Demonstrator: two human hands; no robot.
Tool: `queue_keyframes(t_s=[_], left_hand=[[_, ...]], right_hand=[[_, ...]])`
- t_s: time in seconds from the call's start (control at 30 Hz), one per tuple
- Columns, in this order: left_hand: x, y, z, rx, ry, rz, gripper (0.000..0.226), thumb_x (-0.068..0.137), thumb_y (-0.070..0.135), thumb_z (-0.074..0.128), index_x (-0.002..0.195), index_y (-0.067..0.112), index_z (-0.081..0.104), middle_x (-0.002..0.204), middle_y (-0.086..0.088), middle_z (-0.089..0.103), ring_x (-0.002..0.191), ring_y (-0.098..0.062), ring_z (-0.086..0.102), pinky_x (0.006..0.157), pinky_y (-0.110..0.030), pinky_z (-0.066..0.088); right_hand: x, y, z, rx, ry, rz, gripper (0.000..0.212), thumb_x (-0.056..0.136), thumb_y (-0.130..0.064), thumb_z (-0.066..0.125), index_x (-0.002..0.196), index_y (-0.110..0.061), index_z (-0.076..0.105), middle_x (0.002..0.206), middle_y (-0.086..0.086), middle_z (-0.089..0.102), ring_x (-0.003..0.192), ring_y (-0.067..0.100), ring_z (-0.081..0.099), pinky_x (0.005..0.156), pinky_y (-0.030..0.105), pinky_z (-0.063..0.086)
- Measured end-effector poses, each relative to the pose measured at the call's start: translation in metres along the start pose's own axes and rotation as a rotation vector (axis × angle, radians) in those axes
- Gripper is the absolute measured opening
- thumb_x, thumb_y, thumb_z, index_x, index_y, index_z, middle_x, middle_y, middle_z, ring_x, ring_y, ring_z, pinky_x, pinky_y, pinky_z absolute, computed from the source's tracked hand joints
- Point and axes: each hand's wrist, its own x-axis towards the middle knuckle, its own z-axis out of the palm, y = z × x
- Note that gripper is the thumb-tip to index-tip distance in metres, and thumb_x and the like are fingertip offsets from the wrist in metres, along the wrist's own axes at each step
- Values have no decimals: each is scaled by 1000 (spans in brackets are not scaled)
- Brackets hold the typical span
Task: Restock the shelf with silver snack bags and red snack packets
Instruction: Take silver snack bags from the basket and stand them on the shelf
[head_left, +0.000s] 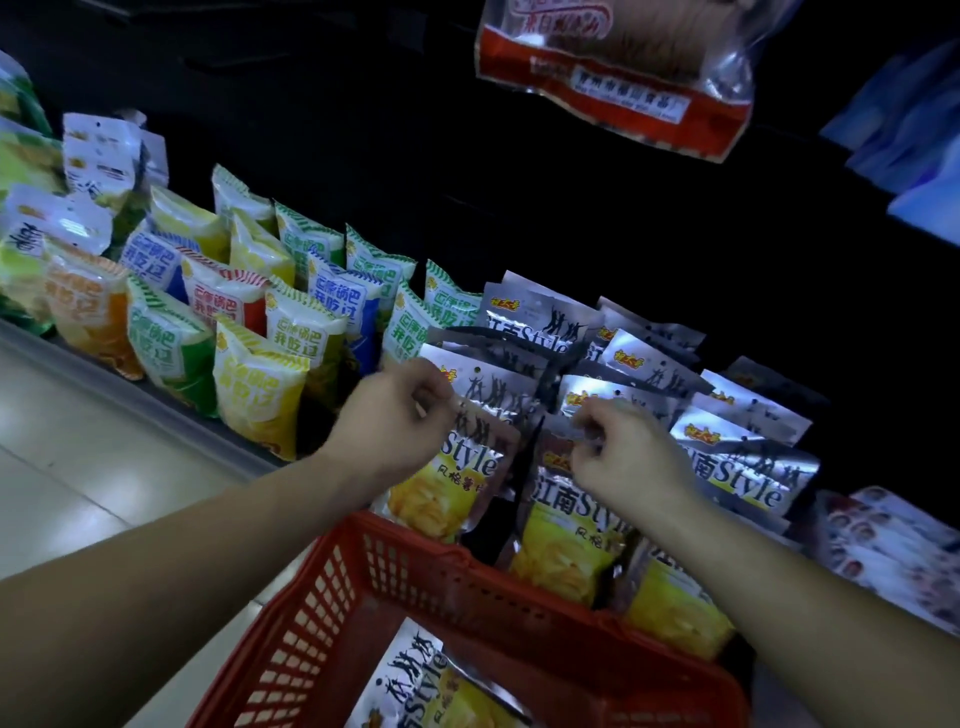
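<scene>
The step in hand is seating two bags at the front of the silver row on the shelf, in the middle of the frame. The left grip is clenched on the top edge of the left silver bag, fingers curled over the seal. The right grip pinches the top of the right silver bag in the same way. Both bags stand upright just behind the far rim of the red basket, in front of the stocked silver bags.

To do it well, I judge each bag should be lowered until its base sits flat on the shelf, then nudged back against the bag behind so that it leans on the row and does not tip forward into the basket. Holding by the seal alone lets the bag swing, so let go only once the bag stands by itself. Faces should point outward and line up with their neighbours. The left bag must stay clear of the yellow crisp bags beside it.

One more silver bag lies in the basket at lower centre. A red snack packet hangs at the upper right, so most of the task seems to remain.
</scene>
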Motion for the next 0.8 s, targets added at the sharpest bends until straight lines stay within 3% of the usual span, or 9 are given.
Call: queue_keyframes(t_s=[0.1,0.17,0.23,0.37,0.43,0.5,0.6,0.7,0.8], left_hand=[[-11,20,33,72,-262,72,11,95,19,65,96,29,69,92,12,69,65,6,61,61,-11,43],[-11,21,51,141,-319,91,13,94,20,65,105,20,71,101,5,71,76,5,62,75,-18,48],[-8,20,58,129,-319,58,15,94,18,65,107,17,71,104,1,71,80,1,63,76,-23,52],[-3,24,61,58,-215,-26,6,93,21,68,96,22,73,93,11,72,68,10,61,60,-9,43],[-4,31,59,-11,-213,-53,13,90,26,74,102,22,72,94,10,72,76,2,66,67,-21,53],[-8,45,53,-72,-298,-57,38,85,32,82,119,27,66,105,8,70,90,-7,70,73,-26,58],[-19,81,36,-193,-448,-86,80,79,38,88,146,40,45,134,18,56,124,-12,57,89,-31,56],[-36,118,13,-354,-446,-57,43,84,35,84,124,32,68,118,-3,70,107,-42,67,84,-55,60],[-71,159,-13,-459,-333,-20,24,87,32,81,107,21,74,99,-27,67,89,-50,68,78,-65,57]], right_hand=[[-15,24,0,-174,-141,68,44,91,-34,64,135,-31,58,124,-5,63,117,21,57,88,37,54],[-22,35,5,-204,-180,117,61,93,-46,67,149,-31,46,138,-5,59,125,22,57,96,39,53],[-22,43,9,-166,-113,120,53,96,-41,68,146,-31,50,137,-3,62,121,22,61,98,40,53],[-18,49,-5,-10,0,102,28,94,-26,70,121,-32,66,109,-5,73,107,21,66,104,45,47],[-20,40,-25,119,-22,64,24,96,-25,69,116,-37,66,101,-10,71,95,18,67,96,45,53],[-28,27,-49,204,-39,-31,23,99,-24,64,113,-43,65,96,-13,66,79,16,66,78,42,57],[-46,8,-87,220,17,-197,25,98,-23,66,114,-42,71,104,-15,64,89,11,63,80,36,54],[-73,-8,-133,388,97,-211,24,90,-20,78,92,-43,73,87,-17,70,80,1,65,74,28,54],[-112,-24,-179,644,305,-187,31,80,-16,88,89,-37,66,88,-4,71,77,1,66,72,18,54]])
